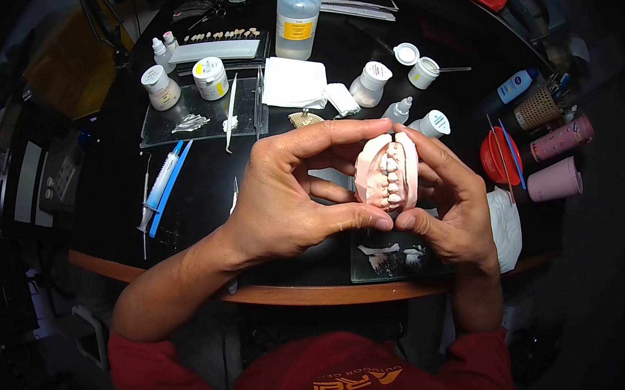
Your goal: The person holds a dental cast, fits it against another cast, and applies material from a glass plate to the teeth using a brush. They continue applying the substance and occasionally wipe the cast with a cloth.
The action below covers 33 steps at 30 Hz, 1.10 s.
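Between both hands, above the front of the desk, is a pink dental model [366,166] made of two halves set together, its tooth row facing me. Some of its teeth look white, others yellowish. My left hand [282,190] grips the left half, thumb below and index finger on top. Around the right half, my right hand [450,201] is closed the same way, and the two thumbs nearly meet under the model. Below the hands lies a glass slab [363,268] with white paste smears [413,257]. The far fingers are partly hidden behind the model.
Behind stand a large liquid bottle [298,25], powder jars [210,78] and a shade guide [218,47]. A second glass slab [165,130], folded white tissue [294,82] and a blue syringe [162,180] lie left. To the right are a red dish [493,157] and pink cup [555,180].
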Each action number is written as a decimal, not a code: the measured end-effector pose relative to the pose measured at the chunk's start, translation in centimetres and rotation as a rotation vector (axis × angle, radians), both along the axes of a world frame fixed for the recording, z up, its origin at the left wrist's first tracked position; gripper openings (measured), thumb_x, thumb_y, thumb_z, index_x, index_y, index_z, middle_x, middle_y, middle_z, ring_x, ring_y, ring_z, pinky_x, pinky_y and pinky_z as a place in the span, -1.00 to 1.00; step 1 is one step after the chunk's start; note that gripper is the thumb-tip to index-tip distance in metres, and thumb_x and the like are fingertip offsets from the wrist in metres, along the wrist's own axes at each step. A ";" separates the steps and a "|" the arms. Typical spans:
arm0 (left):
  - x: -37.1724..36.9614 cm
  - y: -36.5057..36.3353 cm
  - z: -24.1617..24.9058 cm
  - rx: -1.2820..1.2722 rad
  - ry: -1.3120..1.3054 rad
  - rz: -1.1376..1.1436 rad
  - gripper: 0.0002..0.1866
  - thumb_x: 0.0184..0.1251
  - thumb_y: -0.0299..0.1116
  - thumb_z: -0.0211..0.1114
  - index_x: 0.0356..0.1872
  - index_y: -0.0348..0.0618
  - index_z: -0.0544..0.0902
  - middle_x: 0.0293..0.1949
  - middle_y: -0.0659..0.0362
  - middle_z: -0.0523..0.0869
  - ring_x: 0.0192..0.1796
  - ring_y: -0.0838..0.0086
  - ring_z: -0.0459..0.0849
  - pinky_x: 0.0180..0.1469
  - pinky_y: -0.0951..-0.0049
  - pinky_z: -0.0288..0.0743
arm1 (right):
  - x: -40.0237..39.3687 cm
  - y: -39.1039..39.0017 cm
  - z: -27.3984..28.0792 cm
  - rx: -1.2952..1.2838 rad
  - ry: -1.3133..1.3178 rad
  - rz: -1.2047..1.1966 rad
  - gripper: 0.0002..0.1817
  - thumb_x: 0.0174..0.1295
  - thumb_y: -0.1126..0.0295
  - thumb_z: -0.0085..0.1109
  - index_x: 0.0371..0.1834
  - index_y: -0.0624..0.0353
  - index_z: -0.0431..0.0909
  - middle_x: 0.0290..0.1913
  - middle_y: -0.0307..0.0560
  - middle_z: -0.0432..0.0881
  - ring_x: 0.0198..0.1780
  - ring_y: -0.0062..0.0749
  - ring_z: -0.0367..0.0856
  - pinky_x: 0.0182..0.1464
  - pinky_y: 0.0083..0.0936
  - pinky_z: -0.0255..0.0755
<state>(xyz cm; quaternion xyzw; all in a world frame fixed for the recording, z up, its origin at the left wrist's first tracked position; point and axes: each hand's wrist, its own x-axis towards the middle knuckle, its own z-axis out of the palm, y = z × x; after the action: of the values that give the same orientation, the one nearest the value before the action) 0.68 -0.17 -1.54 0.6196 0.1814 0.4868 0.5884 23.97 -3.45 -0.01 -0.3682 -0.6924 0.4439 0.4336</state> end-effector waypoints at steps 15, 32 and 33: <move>0.0 0.0 -0.1 0.030 0.022 -0.003 -0.15 -0.03 -0.63 0.73 0.40 -0.36 0.56 0.28 -0.07 0.65 0.28 0.25 0.73 0.11 0.32 0.88 | 0.2 0.0 0.0 0.005 -0.025 0.002 -0.08 0.12 0.31 0.69 0.58 0.20 0.44 0.18 -0.07 0.59 0.10 -0.54 0.60 -0.09 -0.67 0.63; 0.0 0.0 -0.4 0.031 0.012 0.007 -0.17 -0.02 -0.65 0.71 0.39 -0.32 0.58 0.23 -0.04 0.69 0.25 0.28 0.74 0.07 0.34 0.89 | 0.2 0.0 -0.2 -0.022 -0.017 0.013 -0.08 0.15 0.33 0.67 0.58 0.29 0.40 0.20 -0.01 0.59 0.16 -0.44 0.65 -0.06 -0.63 0.68; 0.0 0.0 -0.4 0.035 0.009 0.005 -0.18 -0.01 -0.65 0.71 0.39 -0.32 0.59 0.23 -0.04 0.69 0.25 0.28 0.74 0.07 0.34 0.89 | 0.1 0.0 -0.2 -0.016 -0.012 0.012 -0.08 0.15 0.33 0.66 0.58 0.29 0.40 0.20 -0.01 0.59 0.16 -0.44 0.65 -0.06 -0.63 0.68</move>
<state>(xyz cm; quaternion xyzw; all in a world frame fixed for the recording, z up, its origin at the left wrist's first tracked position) 0.70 -0.14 -1.98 0.6316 0.1772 0.4884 0.5754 24.05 -3.42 -0.20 -0.3700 -0.6936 0.4498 0.4239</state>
